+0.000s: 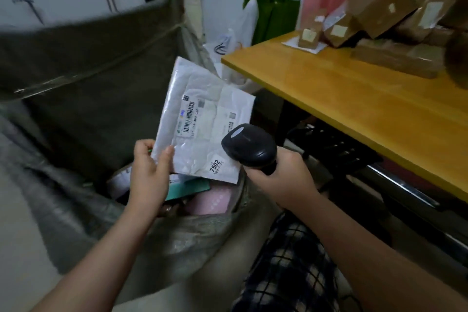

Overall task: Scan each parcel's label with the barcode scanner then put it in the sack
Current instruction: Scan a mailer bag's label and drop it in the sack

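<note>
Two hands meet over the open grey sack [101, 109]. Left hand [149, 175] pinches the lower left corner of a white parcel [205, 121], label up, above parcels already in the sack. Right hand [286, 177] grips the black barcode scanner [249, 145] at the parcel's right edge. Brown boxes [379, 7] sit on the wooden table [354, 99].

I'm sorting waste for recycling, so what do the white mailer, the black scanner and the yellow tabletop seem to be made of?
Flat white mailer parcel: likely thin plastic film, glossy; it crinkles and glints.
Black handheld barcode scanner: moulded plastic, semi-gloss, with soft highlights on its rounded head.
Yellow-orange tabletop: probably varnished wood or laminate; it reflects light smoothly.
</note>
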{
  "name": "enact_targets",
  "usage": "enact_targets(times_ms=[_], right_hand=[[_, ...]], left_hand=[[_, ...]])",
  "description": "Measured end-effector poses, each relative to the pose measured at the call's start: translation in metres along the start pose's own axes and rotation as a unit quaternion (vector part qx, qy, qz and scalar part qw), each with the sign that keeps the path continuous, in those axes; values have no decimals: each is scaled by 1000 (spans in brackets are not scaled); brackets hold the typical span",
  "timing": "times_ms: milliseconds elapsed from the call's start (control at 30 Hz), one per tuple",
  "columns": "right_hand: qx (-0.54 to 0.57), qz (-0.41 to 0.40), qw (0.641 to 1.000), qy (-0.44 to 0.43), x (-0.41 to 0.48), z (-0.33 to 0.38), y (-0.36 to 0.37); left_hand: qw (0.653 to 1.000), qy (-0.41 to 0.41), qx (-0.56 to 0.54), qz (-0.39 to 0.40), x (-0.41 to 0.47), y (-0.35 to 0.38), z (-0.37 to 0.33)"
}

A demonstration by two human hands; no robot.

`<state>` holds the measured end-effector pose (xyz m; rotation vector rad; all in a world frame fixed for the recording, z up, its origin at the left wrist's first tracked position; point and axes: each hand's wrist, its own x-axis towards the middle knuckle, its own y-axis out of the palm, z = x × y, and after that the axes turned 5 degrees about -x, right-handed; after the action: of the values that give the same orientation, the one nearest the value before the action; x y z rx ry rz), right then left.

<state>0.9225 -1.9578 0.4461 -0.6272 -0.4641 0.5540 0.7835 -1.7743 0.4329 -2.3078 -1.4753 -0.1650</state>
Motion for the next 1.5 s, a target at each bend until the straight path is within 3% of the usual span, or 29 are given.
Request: enact_targets(times_ms=[133, 400, 533, 700, 800, 900, 1067, 1200, 1500], right_hand=[[-6, 38, 999, 11, 19, 8, 33], [-45, 87, 994, 46, 39, 10, 68], [-57, 98, 993, 44, 43, 4, 73], [-54, 90, 992, 69, 50, -3, 79], [-64, 90, 992, 66, 51, -10, 77], [-54, 72, 993, 72, 48, -16, 65], [-30, 0, 996, 89, 40, -25, 25], [-41, -50, 992, 111, 26, -31, -28], [-37, -218, 953, 207, -48, -69, -180]], left_hand=[[995, -62, 15, -73, 8, -30, 40], [973, -187, 108, -76, 35, -38, 94], [959, -245, 135, -54, 36, -38, 117], [965, -243, 87, -46, 51, -3, 105], [960, -255, 114, 23, 66, 25, 98], [948, -178, 252, 76, 68, 41, 92], [962, 38, 242, 121, 53, 63, 40], [949, 141, 220, 176, 33, 104, -16], [869, 316, 190, 331, -48, 227, -142]])
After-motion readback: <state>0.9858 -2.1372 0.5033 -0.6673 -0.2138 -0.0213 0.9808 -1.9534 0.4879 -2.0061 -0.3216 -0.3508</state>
